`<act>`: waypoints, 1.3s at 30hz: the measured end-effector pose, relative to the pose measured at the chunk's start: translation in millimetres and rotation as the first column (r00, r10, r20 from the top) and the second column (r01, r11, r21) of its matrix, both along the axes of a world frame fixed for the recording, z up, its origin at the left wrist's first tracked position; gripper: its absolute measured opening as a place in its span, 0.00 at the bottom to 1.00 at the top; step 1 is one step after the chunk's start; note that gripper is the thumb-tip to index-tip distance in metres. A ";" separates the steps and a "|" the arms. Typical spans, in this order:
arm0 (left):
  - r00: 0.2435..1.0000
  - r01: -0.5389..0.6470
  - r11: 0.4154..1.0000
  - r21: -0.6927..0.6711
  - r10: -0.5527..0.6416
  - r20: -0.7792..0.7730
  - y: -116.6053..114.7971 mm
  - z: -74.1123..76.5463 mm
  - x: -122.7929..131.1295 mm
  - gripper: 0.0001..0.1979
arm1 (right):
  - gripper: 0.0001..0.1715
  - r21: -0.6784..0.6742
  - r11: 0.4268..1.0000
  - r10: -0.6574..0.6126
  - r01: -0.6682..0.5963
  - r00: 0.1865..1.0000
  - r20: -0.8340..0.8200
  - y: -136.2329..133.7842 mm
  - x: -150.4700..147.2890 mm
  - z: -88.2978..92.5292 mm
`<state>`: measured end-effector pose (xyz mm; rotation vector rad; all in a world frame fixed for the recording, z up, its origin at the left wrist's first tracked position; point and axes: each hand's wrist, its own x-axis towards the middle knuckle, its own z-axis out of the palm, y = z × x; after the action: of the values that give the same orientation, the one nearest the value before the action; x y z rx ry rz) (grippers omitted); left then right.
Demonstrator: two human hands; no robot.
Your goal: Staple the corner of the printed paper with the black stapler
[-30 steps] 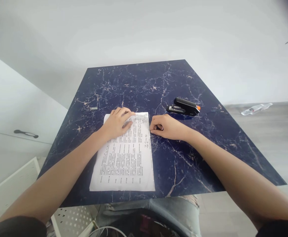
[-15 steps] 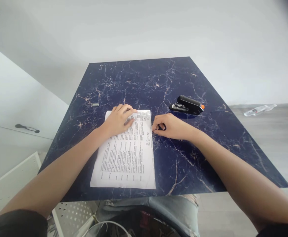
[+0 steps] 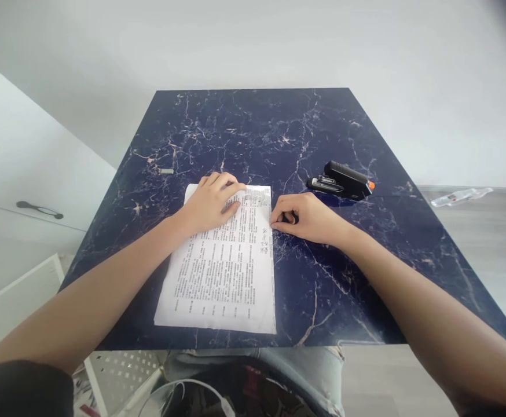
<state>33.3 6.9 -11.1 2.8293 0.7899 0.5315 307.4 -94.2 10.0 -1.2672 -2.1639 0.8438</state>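
Printed sheets of paper [image 3: 218, 278] lie on the dark blue marbled table, a few handwritten characters near their right edge. A second layer shows as a thin strip along that edge. My left hand [image 3: 218, 200] rests palm down on the upper left part of the sheets, fingers spread. At the right edge of the paper, my right hand [image 3: 303, 217] is closed, thumb and forefinger pinched on the margin, the other fingers curled under. Beyond it, to the right, sits a black stapler [image 3: 344, 180] with an orange tip.
A small grey bar, perhaps staples [image 3: 166, 171], lies on the table [image 3: 244, 127] at the left. Clear plastic packaging [image 3: 461, 197] is on the floor at right. A white cabinet [image 3: 31, 145] and a perforated white rack [image 3: 123, 370] stand left, near a white cable [image 3: 201, 385].
The view has shifted slightly. My left hand still presses on the paper, and my right hand stays at its right edge with its fingertips pinched.
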 end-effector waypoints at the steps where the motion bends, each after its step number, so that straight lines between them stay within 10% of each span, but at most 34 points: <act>1: 1.000 -0.002 1.000 0.003 0.002 -0.001 0.2 -0.4 0.0 0.17 | 0.04 0.005 1.000 0.006 -0.006 1.000 0.002 -0.1 -0.2 0.1; 19: 0.998 -0.045 0.999 0.024 0.046 -0.033 -6.6 2.7 2.5 0.17 | 0.08 0.064 0.988 -0.140 0.142 0.990 -0.031 1.3 8.6 11.2; 27: 0.996 -0.087 0.996 0.018 0.086 0.017 -18.1 1.6 17.4 0.14 | 0.07 0.467 0.777 -0.489 0.423 0.872 0.023 9.5 52.2 29.3; 33: 0.932 -0.254 0.966 0.041 0.233 0.278 2.7 23.0 -9.8 0.10 | 0.18 0.507 0.747 -0.551 0.430 0.827 0.112 18.6 82.6 25.5; 39: 0.993 0.098 0.978 -0.183 -0.109 -0.054 21.0 35.6 -47.7 0.12 | 0.21 0.363 0.824 -0.550 0.435 0.767 0.331 24.5 102.4 16.8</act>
<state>-14.4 28.0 24.4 2.7124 0.6598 0.3375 409.8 -69.7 26.9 -1.8873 -1.9809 0.0462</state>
